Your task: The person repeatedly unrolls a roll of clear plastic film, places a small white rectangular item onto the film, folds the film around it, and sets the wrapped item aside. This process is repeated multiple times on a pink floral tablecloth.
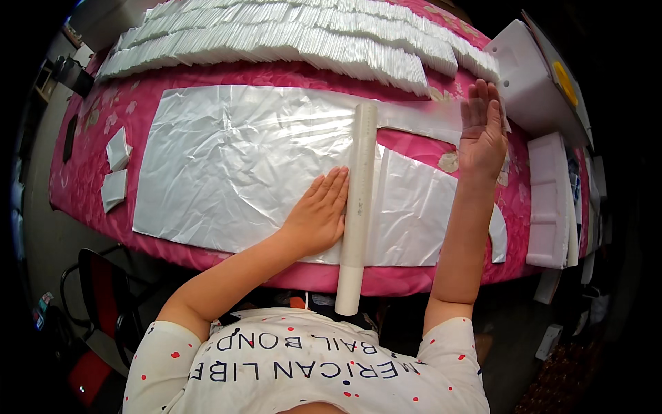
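My left hand lies flat, fingers stretched out, on a large crinkled silver sheet, its edge against a long pale plastic tube. The tube lies across the sheet and sticks out past the near table edge. To the right of the tube the silver material continues as a near section and a narrow far strip, with a gap between them. My right hand is open with its fingers extended, at the right end of that strip. I cannot tell whether it touches the strip.
Long rows of stacked white folded pieces line the far side of the pink flowered tablecloth. Two small white folded pieces and a dark narrow object lie at left. White foam boxes stand at right; a chair is at lower left.
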Demonstrator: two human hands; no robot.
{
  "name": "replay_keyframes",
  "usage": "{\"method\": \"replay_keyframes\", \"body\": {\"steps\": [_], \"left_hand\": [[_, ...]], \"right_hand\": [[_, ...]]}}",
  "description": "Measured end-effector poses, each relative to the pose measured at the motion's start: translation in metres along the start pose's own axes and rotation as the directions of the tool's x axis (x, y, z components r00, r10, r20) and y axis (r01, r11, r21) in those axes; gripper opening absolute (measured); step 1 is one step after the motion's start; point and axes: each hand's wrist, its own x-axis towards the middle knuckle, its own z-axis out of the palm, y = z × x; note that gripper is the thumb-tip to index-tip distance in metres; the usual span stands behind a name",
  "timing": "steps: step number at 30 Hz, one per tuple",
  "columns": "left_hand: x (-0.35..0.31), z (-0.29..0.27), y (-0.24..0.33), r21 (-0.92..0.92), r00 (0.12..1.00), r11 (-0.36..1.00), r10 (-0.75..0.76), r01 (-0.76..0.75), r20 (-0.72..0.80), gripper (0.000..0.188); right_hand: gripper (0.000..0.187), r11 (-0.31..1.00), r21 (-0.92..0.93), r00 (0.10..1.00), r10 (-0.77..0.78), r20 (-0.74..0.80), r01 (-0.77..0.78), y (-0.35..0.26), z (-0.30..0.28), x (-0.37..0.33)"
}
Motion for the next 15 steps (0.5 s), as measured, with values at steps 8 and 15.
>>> {"method": "replay_keyframes", "body": {"steps": [8, 15], "left_hand": [[0.001, 0.007, -0.001, 0.059, 0.993, 0.994, 0.098, -0.094, -0.069, 0.059], [0.003, 0.018, -0.006, 0.1, 0.995, 0.992, 0.081, -0.075, -0.059, 0.06]], "right_hand": [[0.033, 0.761, -0.639, 0.657, 0.424, 0.623, 0.115, 0.147, 0.149, -0.156], [0.063, 0.635, -0.608, 0.122, 0.637, 0.761, 0.476, 0.182, 0.183, -0.21]]}}
